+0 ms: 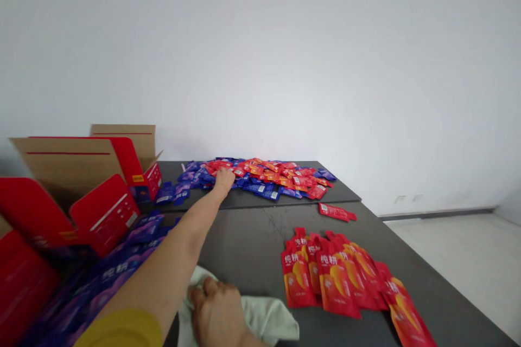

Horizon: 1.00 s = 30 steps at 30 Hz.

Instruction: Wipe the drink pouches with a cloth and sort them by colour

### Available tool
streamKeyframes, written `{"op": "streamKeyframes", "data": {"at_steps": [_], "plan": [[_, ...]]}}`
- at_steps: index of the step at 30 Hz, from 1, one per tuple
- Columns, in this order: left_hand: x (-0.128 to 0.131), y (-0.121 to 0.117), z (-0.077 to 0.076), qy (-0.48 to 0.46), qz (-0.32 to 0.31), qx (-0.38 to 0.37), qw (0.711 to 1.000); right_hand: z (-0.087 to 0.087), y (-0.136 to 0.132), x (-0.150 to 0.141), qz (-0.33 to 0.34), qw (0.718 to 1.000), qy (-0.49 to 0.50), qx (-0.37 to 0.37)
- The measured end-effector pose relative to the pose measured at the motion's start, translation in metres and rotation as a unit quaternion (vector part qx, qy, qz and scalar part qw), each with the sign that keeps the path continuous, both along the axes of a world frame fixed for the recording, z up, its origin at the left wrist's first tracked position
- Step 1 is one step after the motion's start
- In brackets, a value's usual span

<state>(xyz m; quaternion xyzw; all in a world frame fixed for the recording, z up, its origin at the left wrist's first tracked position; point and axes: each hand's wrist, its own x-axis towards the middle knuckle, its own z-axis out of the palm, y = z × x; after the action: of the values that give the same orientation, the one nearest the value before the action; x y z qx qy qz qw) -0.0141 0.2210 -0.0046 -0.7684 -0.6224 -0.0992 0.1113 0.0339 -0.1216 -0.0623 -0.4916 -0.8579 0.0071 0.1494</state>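
1 pull by L hand (can't tell grip; R hand bunching cloth) cd slide nbr packs, b/c they overlap loosely.

The dark desk bears a heap of red and blue pouches far back, red pouches right, blue pouches and open boxes left, a pale cloth nearest.

Single head view, worn at the person's head, facing forward and down along the dark table to the pale wall, which fills the upper half. Right hand and cloth sit close at the bottom edge; left hand and mixed pouch pile lie farther off, mid-frame.
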Motion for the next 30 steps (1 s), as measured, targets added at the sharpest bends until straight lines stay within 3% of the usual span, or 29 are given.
{"op": "streamKeyframes", "data": {"at_steps": [6, 16, 21, 23, 30], "plan": [[-0.001, -0.05, 0.006, -0.016, -0.042, 0.02, 0.999, 0.021, -0.006, 0.008, 0.018, 1.0, -0.006, -0.005], [-0.009, -0.177, 0.048, -0.021, -0.021, 0.072, 0.997, 0.027, -0.015, 0.006, -0.026, 0.999, -0.008, -0.027], [-0.031, -0.24, 0.069, -0.109, 0.047, 0.062, 0.991, 0.035, -0.021, 0.011, -0.045, 0.998, 0.014, -0.032], [-0.045, -0.259, 0.071, -0.141, 0.045, 0.065, 0.987, 0.042, -0.025, 0.018, -0.063, 0.997, 0.023, -0.028], [-0.089, -0.311, 0.058, -0.364, 0.028, -0.02, 0.931, 0.087, -0.048, 0.062, -0.118, 0.982, 0.133, 0.058]]}}
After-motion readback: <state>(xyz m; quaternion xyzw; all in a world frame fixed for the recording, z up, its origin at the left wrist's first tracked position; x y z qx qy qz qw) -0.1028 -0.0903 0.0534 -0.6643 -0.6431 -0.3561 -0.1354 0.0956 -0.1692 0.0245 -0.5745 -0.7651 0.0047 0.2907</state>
